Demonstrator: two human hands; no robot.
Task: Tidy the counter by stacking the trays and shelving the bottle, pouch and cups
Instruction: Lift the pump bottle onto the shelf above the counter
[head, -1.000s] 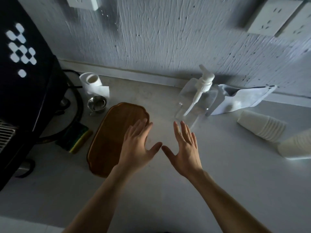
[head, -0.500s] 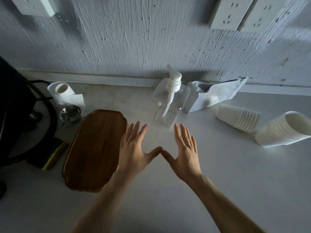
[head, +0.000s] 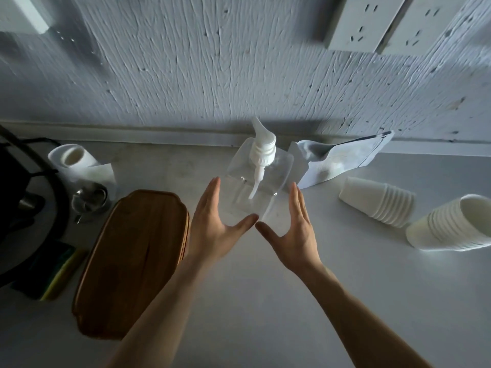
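Observation:
A clear pump bottle (head: 261, 179) with a white pump head stands near the back wall. My left hand (head: 215, 229) and my right hand (head: 295, 232) are open, palms facing each other, on either side of the bottle's base; whether they touch it I cannot tell. A white pouch (head: 340, 160) lies behind the bottle to the right. Two stacks of white paper cups (head: 377, 200) (head: 451, 224) lie on their sides at the right. Brown wooden trays (head: 132, 258), stacked, sit left of my left hand.
A paper roll (head: 77, 160) and a small metal cup (head: 89, 200) stand at the back left. A green and yellow sponge (head: 53, 272) and a black appliance with cables (head: 21, 197) fill the left edge. Wall sockets (head: 372, 22) are above.
Both hands have moved forward and apart, from flat over the counter to flanking the bottle. The view has shifted right, so the black appliance is mostly out of frame.

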